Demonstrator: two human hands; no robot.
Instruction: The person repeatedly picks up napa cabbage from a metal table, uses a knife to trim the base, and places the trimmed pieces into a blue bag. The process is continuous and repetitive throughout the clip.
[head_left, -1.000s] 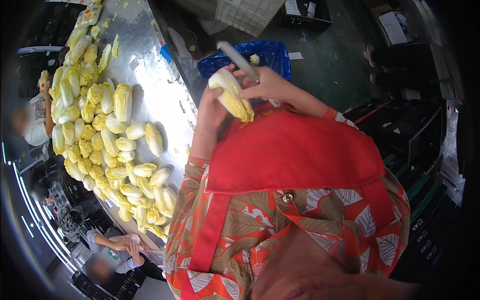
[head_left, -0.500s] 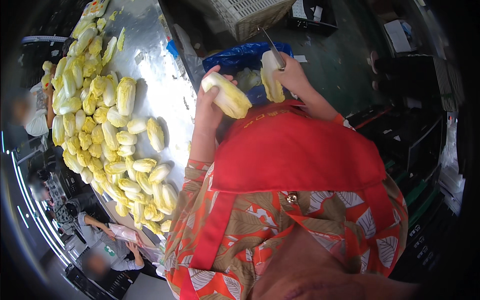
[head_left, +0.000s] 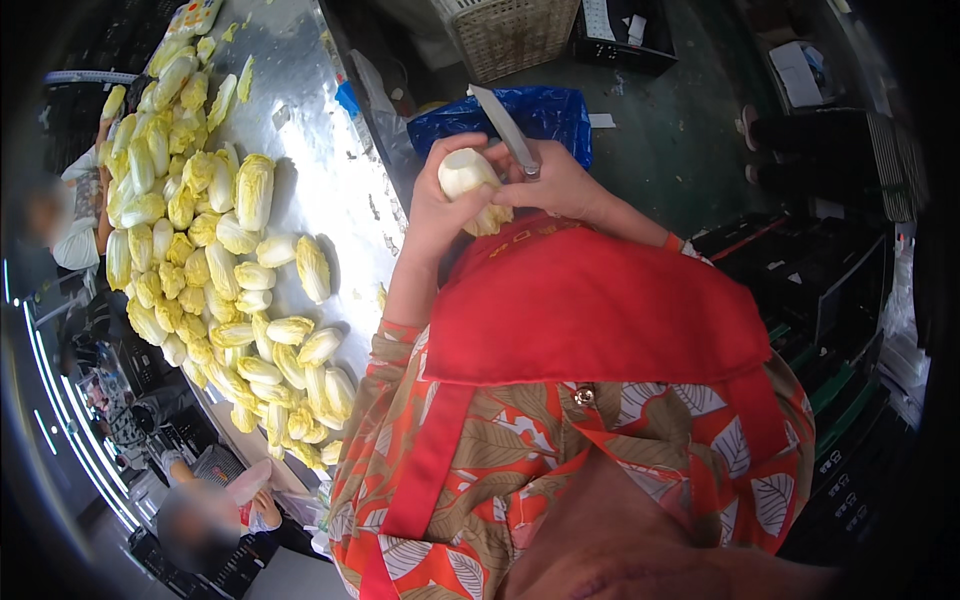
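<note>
My left hand (head_left: 437,205) is wrapped round a small napa cabbage (head_left: 466,176), its white cut base turned up and its yellow leaves pointing down toward my red apron. My right hand (head_left: 560,180) grips a knife (head_left: 505,128), whose blade slants up and to the left over a blue plastic bag. The fingers of that hand touch the cabbage's right side. The knife's handle is mostly hidden in my palm. Left of me, a pile of napa cabbages (head_left: 215,270) covers much of the metal table (head_left: 345,215).
Beyond my hands stands the blue bag (head_left: 555,115), with a pale plastic crate (head_left: 515,40) behind it. A black bin (head_left: 625,35) sits farther right, near another person's legs (head_left: 810,150). Across the table, other people are at work. Black crates (head_left: 800,290) stand at my right.
The loose leaf in my right hand is gone from view. My right hand has come left to the cabbage, which my left hand has turned base up.
</note>
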